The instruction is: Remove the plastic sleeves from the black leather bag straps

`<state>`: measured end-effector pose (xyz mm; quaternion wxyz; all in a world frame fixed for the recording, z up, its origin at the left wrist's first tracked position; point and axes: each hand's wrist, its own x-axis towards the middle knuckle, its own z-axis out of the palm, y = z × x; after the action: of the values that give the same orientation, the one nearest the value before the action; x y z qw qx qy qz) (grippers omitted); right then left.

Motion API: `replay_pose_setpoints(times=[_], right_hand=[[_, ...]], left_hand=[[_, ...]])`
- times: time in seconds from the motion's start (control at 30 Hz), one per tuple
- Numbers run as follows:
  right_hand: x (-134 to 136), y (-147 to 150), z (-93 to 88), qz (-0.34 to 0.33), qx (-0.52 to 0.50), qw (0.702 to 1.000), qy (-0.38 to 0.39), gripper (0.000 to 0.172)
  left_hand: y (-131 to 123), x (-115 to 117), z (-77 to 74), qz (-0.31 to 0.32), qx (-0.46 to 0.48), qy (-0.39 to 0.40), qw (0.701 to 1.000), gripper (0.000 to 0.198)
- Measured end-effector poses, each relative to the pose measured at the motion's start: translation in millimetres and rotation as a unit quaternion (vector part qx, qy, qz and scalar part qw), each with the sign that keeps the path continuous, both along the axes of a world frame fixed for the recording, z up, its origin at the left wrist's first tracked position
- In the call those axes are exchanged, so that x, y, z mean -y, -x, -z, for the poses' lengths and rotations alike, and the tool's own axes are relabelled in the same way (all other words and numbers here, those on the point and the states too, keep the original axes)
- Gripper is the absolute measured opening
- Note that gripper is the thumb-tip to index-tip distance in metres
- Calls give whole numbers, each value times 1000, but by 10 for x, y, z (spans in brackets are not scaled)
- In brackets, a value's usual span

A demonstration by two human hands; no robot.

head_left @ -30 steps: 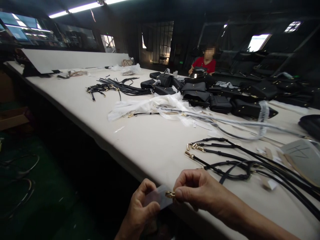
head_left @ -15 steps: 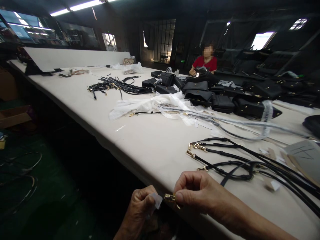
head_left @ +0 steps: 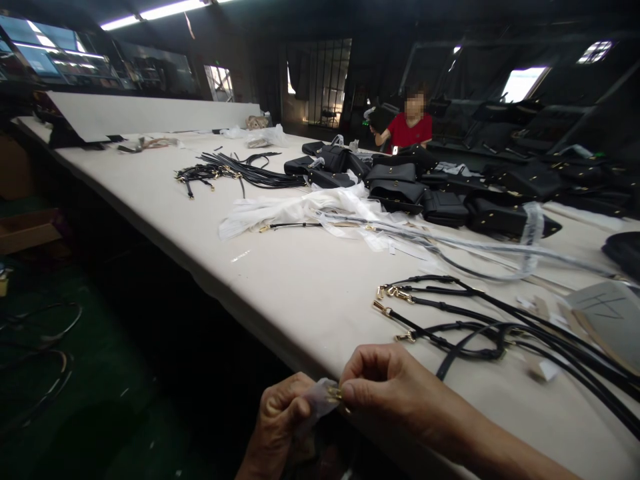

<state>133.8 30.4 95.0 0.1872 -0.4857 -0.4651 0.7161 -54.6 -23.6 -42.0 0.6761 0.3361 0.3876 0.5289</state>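
At the near edge of the long white table (head_left: 280, 293), my right hand (head_left: 390, 387) is closed in a pinch on a small gold clasp (head_left: 334, 393). My left hand (head_left: 280, 417), just left of it, is closed on a small piece of clear film (head_left: 317, 399) that touches the clasp. A black strap (head_left: 450, 353) runs from under my right hand toward a bundle of black straps with gold clasps (head_left: 450, 310) lying on the table to the right.
Crumpled clear plastic sleeves (head_left: 325, 210) lie mid-table, black bags (head_left: 400, 183) behind them, more black straps (head_left: 225, 172) farther left. A person in a red top (head_left: 410, 130) sits at the far end. A grey card (head_left: 607, 310) lies at right. Dark floor with a cardboard box (head_left: 27, 230) lies left.
My left hand has brought the clear film up against the gold clasp in my right hand. Both hands stayed at the table's near edge.
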Motion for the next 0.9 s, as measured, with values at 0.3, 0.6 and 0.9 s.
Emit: replay_pose_setpoints(times=[0.3,0.6,0.9], right_hand=[[10,53,200,-13,75,991,-106,17],[-278,-393,-4,-218,238,934,-151,19],[10,-167,-32,-362,406,647,-535,16]], left_hand=[[-51,-52,-231,3,-232,-215,949,25],[163,-107,-310,53,-284,-130,949,20],[49,-194,-364,173,-127,104,971,22]])
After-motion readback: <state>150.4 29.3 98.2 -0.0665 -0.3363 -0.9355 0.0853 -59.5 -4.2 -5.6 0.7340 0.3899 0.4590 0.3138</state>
